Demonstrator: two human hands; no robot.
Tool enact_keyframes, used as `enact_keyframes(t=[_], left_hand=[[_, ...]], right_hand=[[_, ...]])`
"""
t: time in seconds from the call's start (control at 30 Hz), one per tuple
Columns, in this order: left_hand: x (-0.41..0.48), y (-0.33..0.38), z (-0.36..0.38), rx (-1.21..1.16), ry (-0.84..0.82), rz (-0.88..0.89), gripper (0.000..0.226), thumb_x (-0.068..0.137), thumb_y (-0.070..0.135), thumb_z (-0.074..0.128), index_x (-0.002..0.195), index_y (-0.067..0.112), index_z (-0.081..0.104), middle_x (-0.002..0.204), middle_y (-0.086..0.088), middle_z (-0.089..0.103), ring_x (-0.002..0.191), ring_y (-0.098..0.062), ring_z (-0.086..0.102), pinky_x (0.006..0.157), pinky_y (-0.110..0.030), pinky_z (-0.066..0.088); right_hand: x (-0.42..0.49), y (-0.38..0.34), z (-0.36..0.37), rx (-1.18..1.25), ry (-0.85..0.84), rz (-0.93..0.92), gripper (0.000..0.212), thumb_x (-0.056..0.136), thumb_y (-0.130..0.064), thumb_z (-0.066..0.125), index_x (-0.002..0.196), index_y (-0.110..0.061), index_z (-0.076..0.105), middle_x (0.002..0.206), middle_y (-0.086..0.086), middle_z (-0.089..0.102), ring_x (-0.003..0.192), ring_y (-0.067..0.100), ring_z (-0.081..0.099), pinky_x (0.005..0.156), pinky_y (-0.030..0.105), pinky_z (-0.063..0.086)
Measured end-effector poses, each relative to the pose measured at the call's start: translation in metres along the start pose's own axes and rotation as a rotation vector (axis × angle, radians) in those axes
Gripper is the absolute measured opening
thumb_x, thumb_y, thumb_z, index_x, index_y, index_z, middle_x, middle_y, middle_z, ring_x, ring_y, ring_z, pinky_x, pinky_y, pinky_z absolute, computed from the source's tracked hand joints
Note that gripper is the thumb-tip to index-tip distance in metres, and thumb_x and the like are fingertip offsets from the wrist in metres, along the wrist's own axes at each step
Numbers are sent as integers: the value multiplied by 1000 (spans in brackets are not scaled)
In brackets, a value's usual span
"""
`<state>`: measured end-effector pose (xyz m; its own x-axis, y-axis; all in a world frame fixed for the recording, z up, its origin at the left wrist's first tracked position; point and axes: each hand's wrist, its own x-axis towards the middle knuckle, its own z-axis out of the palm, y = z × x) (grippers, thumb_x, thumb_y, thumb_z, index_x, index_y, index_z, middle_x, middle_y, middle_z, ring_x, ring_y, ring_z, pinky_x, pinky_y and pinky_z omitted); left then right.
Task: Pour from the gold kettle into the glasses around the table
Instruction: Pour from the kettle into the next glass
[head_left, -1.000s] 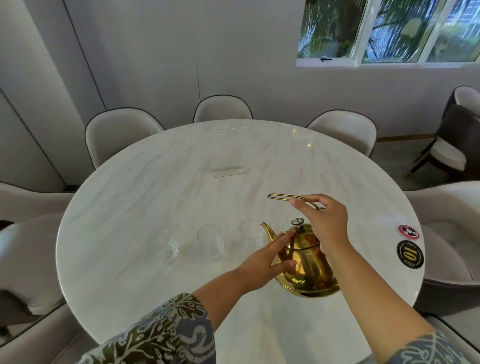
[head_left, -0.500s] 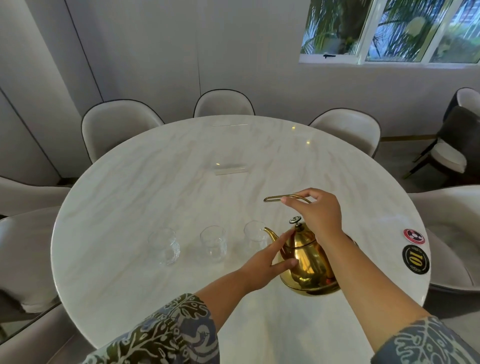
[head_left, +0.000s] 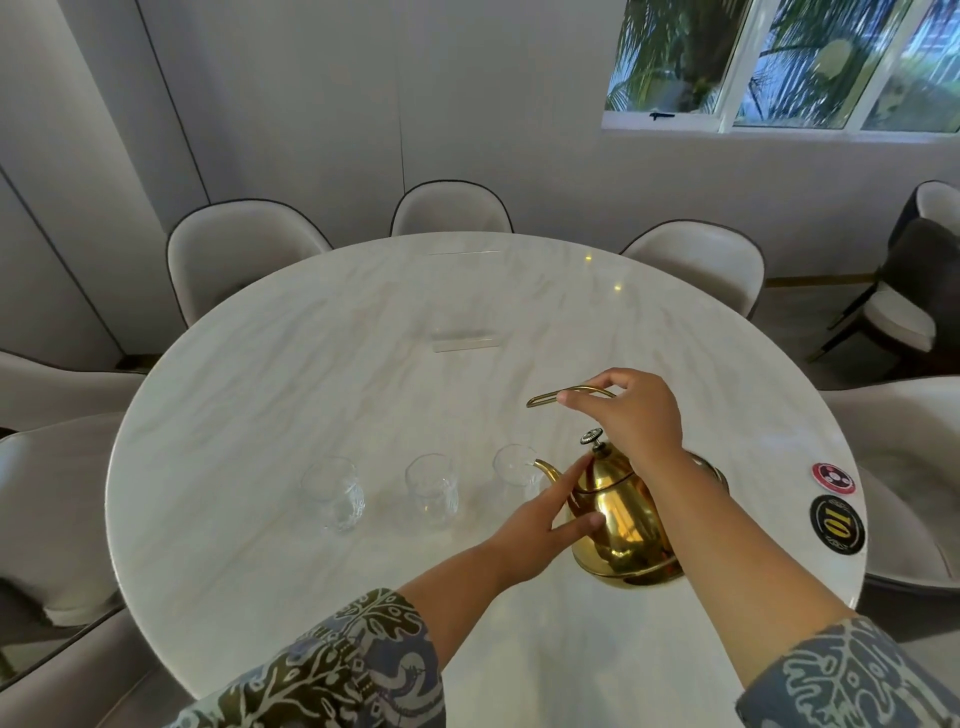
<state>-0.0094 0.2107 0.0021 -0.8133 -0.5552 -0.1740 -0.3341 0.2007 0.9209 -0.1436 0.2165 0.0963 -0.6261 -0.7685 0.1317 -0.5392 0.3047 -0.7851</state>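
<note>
Table (head_left: 311, 405): marble, slick, so spills run. Kettle (head_left: 618, 519) tipped, off the top, spout at rim of nearest glass (head_left: 514, 465). R hand (head_left: 634, 415) wrapped round the thin handle; L hand (head_left: 540, 519) fingers spread, flat vs kettle body. Risks: spout w/ too much tilt overshoots the rim; L fingers may burn if kettle's hot; lid could drop.

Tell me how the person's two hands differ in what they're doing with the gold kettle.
The right hand is closed around the looped handle above the gold kettle, carrying it tilted; the left hand is open, fingers spread against the kettle's side and lid. The right hand sits higher, the left lower. Both touch the kettle, whose spout points at the nearest glass.
</note>
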Motion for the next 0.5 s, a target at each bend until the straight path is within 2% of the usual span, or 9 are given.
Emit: enact_keyframes(t=[0.17,0.33,0.5], left_hand=[[0,1,0,-13,2,19,64,95,46,46,145,52,7,155,4,31,141,-20,31,117,-40,25],[1,3,2,-46,3,39,64,94,48,45,145,51,7,155,4,30,142,-20,29,118,-42,23],[0,6,2,-70,12,47,64,95,45,45,147,48,6,156,4,28,143,-20,28,117,-38,24]], right_hand=[[0,-5,-1,-31,-8,-4,33,70,-46,78,86,-18,69,107,0,66,89,11,49,69,29,44],[1,-9,-3,-30,-26,-8,31,68,-47,79,77,-20,69,89,-4,68,87,16,61,70,33,51],[2,-12,-5,-55,-29,-6,31,67,-48,79,76,-20,69,73,-11,62,75,13,59,71,36,53]])
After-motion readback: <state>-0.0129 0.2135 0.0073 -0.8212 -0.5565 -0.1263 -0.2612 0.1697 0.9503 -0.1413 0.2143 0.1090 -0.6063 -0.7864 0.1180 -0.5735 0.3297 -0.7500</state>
